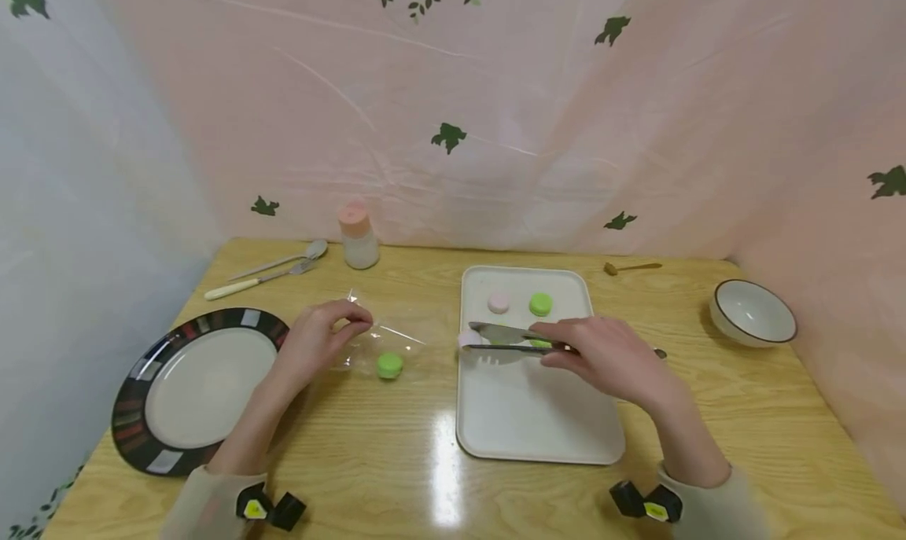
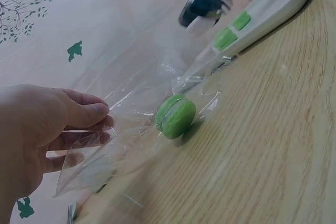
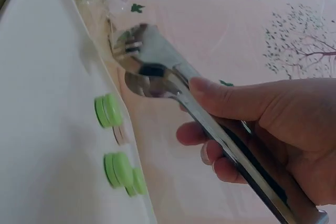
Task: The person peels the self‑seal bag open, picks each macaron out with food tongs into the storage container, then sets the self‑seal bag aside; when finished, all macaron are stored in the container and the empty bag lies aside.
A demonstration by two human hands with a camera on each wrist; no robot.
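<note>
My left hand (image 1: 316,341) pinches the edge of a clear plastic bag (image 2: 131,145) between thumb and fingers. Inside the bag lies a green macaron (image 2: 176,116), resting low near the table. In my right hand (image 1: 602,356) are metal tongs (image 3: 197,111), held over the left side of a white tray (image 1: 538,422). Between the tong tips sits a pale macaron (image 1: 468,339), at the tray's left rim; the right wrist view mostly hides it. On the tray are a pink macaron (image 1: 499,302) and a green macaron (image 1: 541,303), with more green ones partly behind the tongs.
A black-rimmed plate (image 1: 130,398) stands left of my left arm. Behind it lie a fork (image 1: 244,286) and a spoon (image 1: 316,249), beside a pink-capped jar (image 1: 359,241). At the right are a white bowl (image 1: 753,314) and a small wooden utensil (image 1: 630,267).
</note>
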